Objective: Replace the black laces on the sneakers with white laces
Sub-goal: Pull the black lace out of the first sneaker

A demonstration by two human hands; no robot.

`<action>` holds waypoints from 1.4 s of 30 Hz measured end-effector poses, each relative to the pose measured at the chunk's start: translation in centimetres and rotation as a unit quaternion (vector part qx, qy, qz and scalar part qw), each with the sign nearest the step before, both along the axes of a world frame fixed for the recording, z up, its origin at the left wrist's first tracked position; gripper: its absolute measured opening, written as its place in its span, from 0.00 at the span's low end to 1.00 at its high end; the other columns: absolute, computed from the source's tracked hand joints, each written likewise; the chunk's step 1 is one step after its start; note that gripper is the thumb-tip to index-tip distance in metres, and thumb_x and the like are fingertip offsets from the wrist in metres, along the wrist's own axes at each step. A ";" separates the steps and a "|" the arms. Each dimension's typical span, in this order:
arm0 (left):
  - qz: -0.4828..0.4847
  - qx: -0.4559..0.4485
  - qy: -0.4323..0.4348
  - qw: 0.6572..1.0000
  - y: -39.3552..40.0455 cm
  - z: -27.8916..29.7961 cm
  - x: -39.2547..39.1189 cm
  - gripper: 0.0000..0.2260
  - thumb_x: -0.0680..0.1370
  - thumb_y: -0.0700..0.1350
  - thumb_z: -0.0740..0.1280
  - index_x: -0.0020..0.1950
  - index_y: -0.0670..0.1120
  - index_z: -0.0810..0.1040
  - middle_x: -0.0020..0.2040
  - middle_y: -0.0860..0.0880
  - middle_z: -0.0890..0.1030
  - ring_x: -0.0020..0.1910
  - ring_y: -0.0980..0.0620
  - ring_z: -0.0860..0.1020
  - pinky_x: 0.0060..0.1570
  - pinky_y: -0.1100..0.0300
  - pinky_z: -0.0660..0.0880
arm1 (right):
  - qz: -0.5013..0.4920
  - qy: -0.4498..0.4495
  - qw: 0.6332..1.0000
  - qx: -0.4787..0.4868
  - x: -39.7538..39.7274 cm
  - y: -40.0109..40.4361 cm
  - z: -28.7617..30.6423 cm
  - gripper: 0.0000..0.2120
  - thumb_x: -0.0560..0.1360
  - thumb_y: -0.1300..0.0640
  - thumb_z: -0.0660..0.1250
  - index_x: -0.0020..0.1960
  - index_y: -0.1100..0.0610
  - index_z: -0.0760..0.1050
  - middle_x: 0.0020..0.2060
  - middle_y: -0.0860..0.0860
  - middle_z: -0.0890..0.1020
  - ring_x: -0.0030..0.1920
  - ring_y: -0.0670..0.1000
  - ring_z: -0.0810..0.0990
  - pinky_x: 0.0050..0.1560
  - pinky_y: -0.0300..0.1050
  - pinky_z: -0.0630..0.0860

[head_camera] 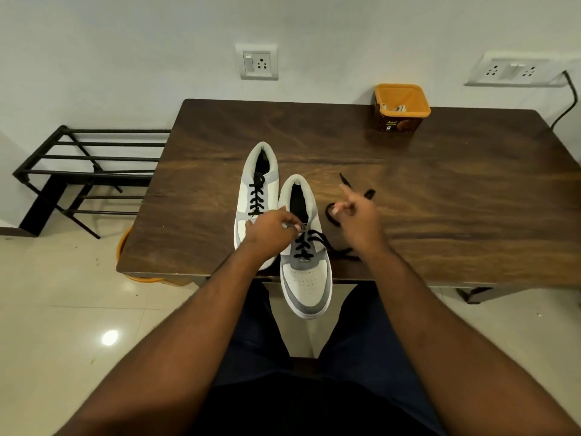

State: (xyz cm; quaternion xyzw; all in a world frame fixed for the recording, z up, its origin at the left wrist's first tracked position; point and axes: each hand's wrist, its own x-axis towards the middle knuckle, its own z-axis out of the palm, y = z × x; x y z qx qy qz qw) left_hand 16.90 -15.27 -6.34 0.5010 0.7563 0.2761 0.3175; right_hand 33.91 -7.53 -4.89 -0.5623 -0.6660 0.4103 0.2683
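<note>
While the near sneaker point(304, 247) (toe past the surface point(440, 190) edge) is pinched at its tongue by the left hand point(271, 229), its half-undone black lace point(338, 215) is gripped by the right hand point(358, 220); white laces point(396, 107) are kept in a tub point(401, 110).

The right half of the table point(471, 199) lies bare from the loose black lace point(345, 209) out to the far right edge, wide room for a hand to sweep. At the back edge an orange tub point(401, 108) stands alone, well apart from the shoes, with open wood on both sides of it. Two sneakers point(301, 247) crowd the near left part, side by side and touching; the nearer one overhangs the front edge. Both hands point(270, 231) hover there, the right hand point(358, 215) over the lace loops beside the shoe. Left of the table a black metal rack point(88, 171) blocks the floor.
</note>
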 end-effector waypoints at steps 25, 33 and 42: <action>-0.049 -0.116 0.213 0.969 1.7 0.9 3.0 0.05 0.79 0.47 0.64 0.50 0.52 0.80 0.77 0.45 0.57 0.77 0.44 0.53 0.69 0.27 0.40 | 0.197 -0.101 0.975 0.026 -1.0 -2.8 -3.1 0.28 0.67 0.51 0.77 0.62 0.51 0.68 0.49 0.50 0.83 0.47 0.52 0.82 0.48 0.54 0.80; 0.000 0.002 0.031 1.000 -3.1 0.0 0.9 0.06 0.81 0.45 0.64 0.53 0.48 0.80 0.80 0.45 0.45 0.77 0.42 0.33 0.75 0.40 0.40 | 0.197 -0.104 0.975 0.013 -0.6 -2.2 -3.7 0.26 0.65 0.50 0.78 0.56 0.45 0.67 0.45 0.47 0.81 0.44 0.49 0.81 0.46 0.53 0.80; -0.070 -0.074 0.235 0.967 1.0 1.3 2.4 0.13 0.80 0.55 0.61 0.52 0.52 0.84 0.80 0.45 0.43 0.77 0.38 0.35 0.72 0.36 0.38 | 0.209 -0.106 0.972 0.033 -0.7 -2.4 -4.0 0.28 0.67 0.50 0.77 0.61 0.48 0.67 0.50 0.49 0.82 0.48 0.51 0.81 0.49 0.54 0.80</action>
